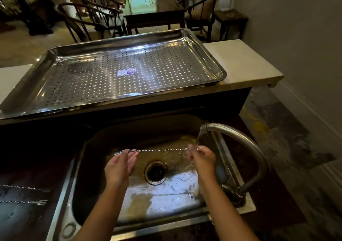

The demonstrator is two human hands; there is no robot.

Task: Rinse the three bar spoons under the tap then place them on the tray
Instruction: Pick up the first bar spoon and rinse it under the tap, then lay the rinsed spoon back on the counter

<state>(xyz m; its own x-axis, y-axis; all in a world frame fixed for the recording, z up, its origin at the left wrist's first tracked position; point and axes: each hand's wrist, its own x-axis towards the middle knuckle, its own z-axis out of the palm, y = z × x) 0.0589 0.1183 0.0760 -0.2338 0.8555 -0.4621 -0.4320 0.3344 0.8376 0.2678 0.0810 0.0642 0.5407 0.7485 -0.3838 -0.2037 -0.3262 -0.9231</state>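
Note:
A long twisted bar spoon lies level across the steel sink, held at both ends. My left hand pinches its left end. My right hand grips its right end under the water running from the curved tap. Two more bar spoons lie on the dark counter at the left: one farther back, one nearer with a forked end. The perforated steel tray sits bare on the raised ledge behind the sink.
The sink drain is between my hands, with water pooling around it. A white ledge extends right of the tray. Dark wooden chairs and a table stand beyond the counter. A wall runs along the right.

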